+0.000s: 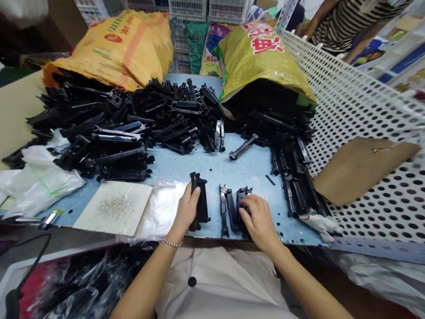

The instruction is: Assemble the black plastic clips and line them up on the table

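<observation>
My left hand point(186, 209) is wrapped round a long black plastic bracket point(202, 203), thumb on top, at the front of the blue table. It stands roughly lengthwise to me; whether it is one piece or several nested together I cannot tell. My right hand point(260, 218) has its fingers curled on another black plastic piece point(241, 196), partly hidden beneath them. Between my hands lie two slim black bars point(223, 212), side by side and touched by neither hand. A single bar point(243, 147) rests farther back on the table.
Heaps of black parts point(116, 141) spill from an orange sack point(133, 48) and a yellow-green sack point(265, 66). Tiny bits lie on a pale square board point(113, 208) beside white plastic point(164, 208). A perforated white wall point(348, 88) bounds the right. Behind it stands a person in stripes point(345, 26).
</observation>
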`<action>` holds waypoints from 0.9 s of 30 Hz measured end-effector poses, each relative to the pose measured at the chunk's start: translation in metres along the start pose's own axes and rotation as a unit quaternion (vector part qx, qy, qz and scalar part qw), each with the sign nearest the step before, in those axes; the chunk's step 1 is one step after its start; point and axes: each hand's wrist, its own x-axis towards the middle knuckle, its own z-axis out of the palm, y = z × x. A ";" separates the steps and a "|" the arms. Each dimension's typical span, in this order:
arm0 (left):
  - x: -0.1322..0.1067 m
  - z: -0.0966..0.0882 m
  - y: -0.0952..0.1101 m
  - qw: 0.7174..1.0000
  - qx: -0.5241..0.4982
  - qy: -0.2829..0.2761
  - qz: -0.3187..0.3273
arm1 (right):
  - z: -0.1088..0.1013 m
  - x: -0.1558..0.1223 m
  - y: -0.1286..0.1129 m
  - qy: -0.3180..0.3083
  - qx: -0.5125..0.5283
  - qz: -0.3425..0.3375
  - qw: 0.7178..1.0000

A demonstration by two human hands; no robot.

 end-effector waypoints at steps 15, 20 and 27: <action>-0.024 0.041 -0.034 0.937 0.323 0.024 0.135 | -0.035 0.219 0.052 -0.001 0.093 0.330 0.939; -0.018 0.027 -0.011 0.994 0.081 0.006 0.077 | -0.029 0.208 0.023 -0.029 0.211 0.280 0.936; -0.008 0.037 0.037 0.922 -0.338 -0.143 -0.119 | -0.015 0.090 -0.029 -0.119 0.315 0.058 0.940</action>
